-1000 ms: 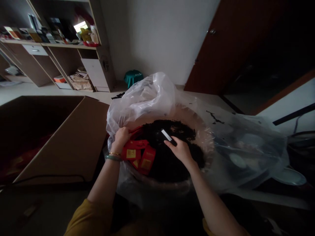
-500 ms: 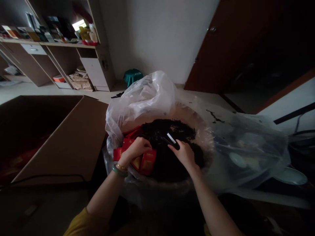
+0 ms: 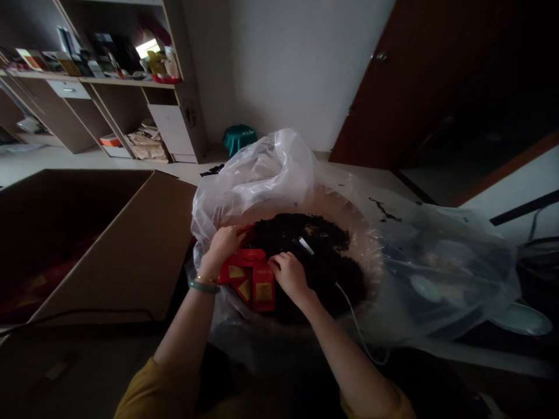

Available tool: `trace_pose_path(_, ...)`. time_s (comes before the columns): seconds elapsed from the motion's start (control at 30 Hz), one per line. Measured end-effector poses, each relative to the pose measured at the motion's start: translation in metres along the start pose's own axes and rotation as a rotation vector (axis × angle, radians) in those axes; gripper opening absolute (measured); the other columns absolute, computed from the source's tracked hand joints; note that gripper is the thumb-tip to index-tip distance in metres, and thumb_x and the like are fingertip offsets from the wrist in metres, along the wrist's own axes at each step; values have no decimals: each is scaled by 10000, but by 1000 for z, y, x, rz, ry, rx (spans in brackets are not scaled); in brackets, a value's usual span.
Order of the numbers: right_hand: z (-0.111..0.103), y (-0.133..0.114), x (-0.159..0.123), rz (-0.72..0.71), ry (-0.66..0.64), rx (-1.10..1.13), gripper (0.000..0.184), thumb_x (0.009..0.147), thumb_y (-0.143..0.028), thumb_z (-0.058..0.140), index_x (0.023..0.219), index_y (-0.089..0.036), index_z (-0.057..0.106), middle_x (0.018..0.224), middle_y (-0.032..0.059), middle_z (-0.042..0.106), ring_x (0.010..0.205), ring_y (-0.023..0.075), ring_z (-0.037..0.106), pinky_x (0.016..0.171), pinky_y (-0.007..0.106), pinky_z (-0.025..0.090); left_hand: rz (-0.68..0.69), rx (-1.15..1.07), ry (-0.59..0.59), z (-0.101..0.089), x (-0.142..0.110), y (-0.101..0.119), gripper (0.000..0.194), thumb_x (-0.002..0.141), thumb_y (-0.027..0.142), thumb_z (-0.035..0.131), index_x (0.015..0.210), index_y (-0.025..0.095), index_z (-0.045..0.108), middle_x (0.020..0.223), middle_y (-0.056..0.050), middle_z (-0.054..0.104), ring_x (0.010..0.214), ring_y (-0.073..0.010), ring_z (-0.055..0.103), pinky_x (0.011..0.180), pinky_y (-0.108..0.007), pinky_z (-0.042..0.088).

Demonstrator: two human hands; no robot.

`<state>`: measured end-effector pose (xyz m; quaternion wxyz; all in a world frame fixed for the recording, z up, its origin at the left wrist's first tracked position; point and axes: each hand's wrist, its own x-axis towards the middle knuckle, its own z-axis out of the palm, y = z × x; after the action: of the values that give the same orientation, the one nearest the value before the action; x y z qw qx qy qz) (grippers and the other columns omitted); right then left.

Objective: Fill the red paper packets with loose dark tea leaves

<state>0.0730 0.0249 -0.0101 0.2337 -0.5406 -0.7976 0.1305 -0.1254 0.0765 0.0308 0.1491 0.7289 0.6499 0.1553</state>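
Note:
A large clear plastic bag (image 3: pixel 279 169) lines a round container heaped with dark loose leaves (image 3: pixel 314 250). Several red packets with gold labels (image 3: pixel 251 282) lie at the container's left edge. My left hand (image 3: pixel 225 244) rests curled on the upper packets, a green bangle on its wrist. My right hand (image 3: pixel 288 273) is closed by the packets' right side, fingers curled at their edge. A small dark scoop with a white strip (image 3: pixel 305 245) lies on the leaves just beyond my right hand. A thin white cord (image 3: pixel 353 317) runs down from the leaves.
An open cardboard box (image 3: pixel 109 244) stands to the left with red things dimly inside. Shelving (image 3: pixel 109 75) with clutter fills the back left. A green stool (image 3: pixel 238 138) sits by the wall. A dark red door (image 3: pixel 393 87) is at the right.
My right hand left the scoop on the leaves and moved left to the red packets. My left hand shifted back up to the upper packets.

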Motion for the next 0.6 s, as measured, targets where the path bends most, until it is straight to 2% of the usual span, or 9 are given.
trace_pose_path(0.07,1,-6,2,21,-4,3,145,856,-165,572,911,-201,701,869,67,707,867,221,617,774,310,475,-112,180,-84,-4,11,-8,260,831,285,551,955,139,728,993,-150,723,997,-259,651,870,-299,465)
trace_pose_path(0.2,2,-11,-1,22,31,34,236,856,-190,569,1075,-197,658,953,80,690,902,215,628,790,303,484,-163,239,-137,-1,23,-15,264,735,234,634,942,91,716,1002,-197,708,990,-290,656,821,-296,482)
trace_pose_path(0.37,2,-2,-9,-26,32,103,196,864,-179,543,999,-211,680,933,66,681,901,200,635,812,292,491,-178,231,-158,6,26,-20,199,752,170,569,853,125,734,910,-172,730,929,-254,681,784,-254,482)
trace_pose_path(0.47,1,4,-11,-41,75,153,191,869,-188,523,966,-212,686,913,67,682,874,198,637,795,297,497,-206,222,-112,1,24,-20,241,763,152,530,883,89,729,938,-210,719,935,-282,679,779,-285,492)
trace_pose_path(0.6,-2,7,-12,-34,186,319,221,881,-249,491,978,-184,680,893,87,678,810,203,637,772,328,510,-245,203,42,-15,13,-5,320,807,157,447,975,69,705,994,-231,701,977,-304,660,824,-348,490)
